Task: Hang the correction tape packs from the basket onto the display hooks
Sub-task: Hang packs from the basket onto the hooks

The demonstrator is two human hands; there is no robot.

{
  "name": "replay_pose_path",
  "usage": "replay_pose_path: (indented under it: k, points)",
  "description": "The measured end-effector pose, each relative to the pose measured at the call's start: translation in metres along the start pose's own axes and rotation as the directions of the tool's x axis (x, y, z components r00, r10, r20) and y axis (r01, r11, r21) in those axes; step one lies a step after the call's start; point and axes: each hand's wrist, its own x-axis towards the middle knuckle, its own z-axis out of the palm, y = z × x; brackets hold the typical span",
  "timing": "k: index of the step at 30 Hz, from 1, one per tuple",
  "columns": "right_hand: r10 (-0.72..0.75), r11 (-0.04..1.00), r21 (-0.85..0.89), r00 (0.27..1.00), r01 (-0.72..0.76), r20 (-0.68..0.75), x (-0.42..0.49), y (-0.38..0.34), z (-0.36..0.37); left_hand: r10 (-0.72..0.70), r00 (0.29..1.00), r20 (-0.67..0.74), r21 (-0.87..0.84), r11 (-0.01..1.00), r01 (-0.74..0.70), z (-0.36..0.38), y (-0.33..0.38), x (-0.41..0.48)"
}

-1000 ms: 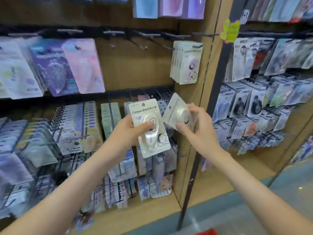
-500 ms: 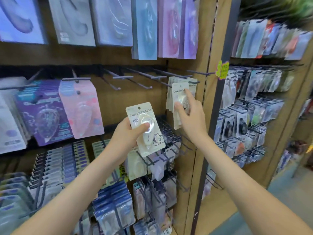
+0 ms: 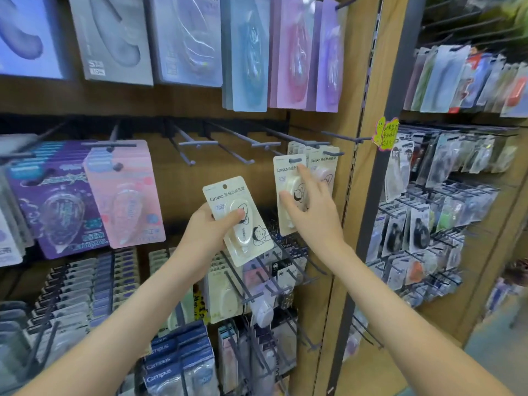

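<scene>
Cream card of first pack [image 3: 238, 224], lower centre, gripped by left hand [image 3: 204, 232], thumb across blister. Right hand [image 3: 314, 215], fingers near straight, presses second pack [image 3: 287, 178] toward hook [image 3: 333, 152], centre right. Risk: hole misses prong, pack drops.

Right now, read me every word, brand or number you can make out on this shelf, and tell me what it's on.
"Campus": held pack, in the left hand; again on its tape body.
"Campus": hooked pack, under the right hand.
"Campus": blue packs, bottom.
"Campus": purple pack, left.
Too blurred: the Chinese print, the yellow note, numbers on the grey pack.
</scene>
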Motion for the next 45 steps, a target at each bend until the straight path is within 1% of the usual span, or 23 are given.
replay_pose_path:
  k: [3,5,7,9,11,13,15,17,19,21,24,27,30,33,35,39,43,45]
  points:
    - [0.022,0.999,-0.03,0.998,-0.02,0.066,0.016,-0.003,0.016,-0.003,1.0,-0.006,-0.032,0.999,0.003,0.003,0.0,0.003]
    - [0.045,0.992,-0.12,0.994,-0.033,0.099,0.031,-0.005,0.028,-0.012,1.0,-0.01,-0.036,0.999,0.012,0.003,0.001,0.005]
    - [0.102,0.979,-0.19,0.985,-0.074,0.141,0.047,-0.01,0.037,-0.026,1.0,-0.016,-0.028,0.999,0.025,0.003,0.002,0.008]
    - [0.137,0.977,-0.188,0.969,-0.099,0.203,0.058,-0.012,0.042,-0.024,1.0,-0.005,0.027,0.999,0.024,0.002,0.002,0.01]
    - [0.127,0.981,-0.176,0.963,-0.086,0.239,0.058,-0.014,0.041,0.011,1.0,0.012,0.117,0.993,-0.012,0.001,-0.001,0.011]
    - [0.066,0.994,-0.102,0.978,-0.046,0.198,0.046,-0.013,0.034,0.067,0.998,0.02,0.179,0.981,-0.07,0.0,-0.004,0.01]
    - [-0.017,0.999,0.03,0.988,0.013,0.153,0.026,-0.011,0.027,0.121,0.992,0.046,0.225,0.966,-0.128,0.001,-0.006,0.01]
    - [-0.066,0.986,0.164,0.977,0.033,0.203,0.006,-0.01,0.021,0.186,0.978,0.098,0.283,0.937,-0.207,0.008,-0.005,0.011]
    - [-0.082,0.966,0.258,0.968,0.018,0.239,-0.007,-0.008,0.016,0.242,0.959,0.149,0.326,0.903,-0.279,0.02,-0.002,0.012]
    - [-0.063,0.948,0.318,0.979,-0.001,0.192,-0.013,-0.006,0.008,0.275,0.94,0.2,0.35,0.876,-0.331,0.033,0.002,0.013]
    - [-0.027,0.92,0.392,0.997,-0.005,0.077,-0.014,-0.005,-0.007,0.314,0.914,0.257,0.351,0.851,-0.391,0.049,0.009,0.019]
    - [-0.024,0.929,0.369,0.999,0.033,-0.028,-0.014,-0.005,-0.019,0.327,0.894,0.306,0.325,0.847,-0.421,0.057,0.016,0.026]
    - [-0.028,0.937,0.349,0.999,0.035,-0.025,-0.008,-0.005,-0.024,0.354,0.876,0.328,0.298,0.841,-0.451,0.064,0.02,0.031]
    - [-0.021,0.947,0.321,1.0,0.022,-0.008,-0.002,-0.004,-0.02,0.357,0.872,0.334,0.29,0.842,-0.456,0.069,0.022,0.033]
    - [-0.03,0.958,0.286,0.999,0.035,-0.022,0.0,-0.004,-0.018,0.345,0.875,0.34,0.304,0.84,-0.449,0.072,0.023,0.034]
    - [-0.025,0.956,0.291,0.998,0.041,-0.06,0.001,-0.005,-0.017,0.346,0.871,0.35,0.298,0.84,-0.453,0.07,0.018,0.039]
    - [0.01,0.961,0.277,0.996,0.014,-0.084,0.001,-0.009,-0.016,0.334,0.847,0.414,0.323,0.815,-0.48,0.065,0.018,0.036]
    - [0.034,0.966,0.258,0.995,-0.008,-0.095,0.003,-0.008,-0.014,0.359,0.826,0.435,0.352,0.776,-0.523,0.062,0.015,0.034]
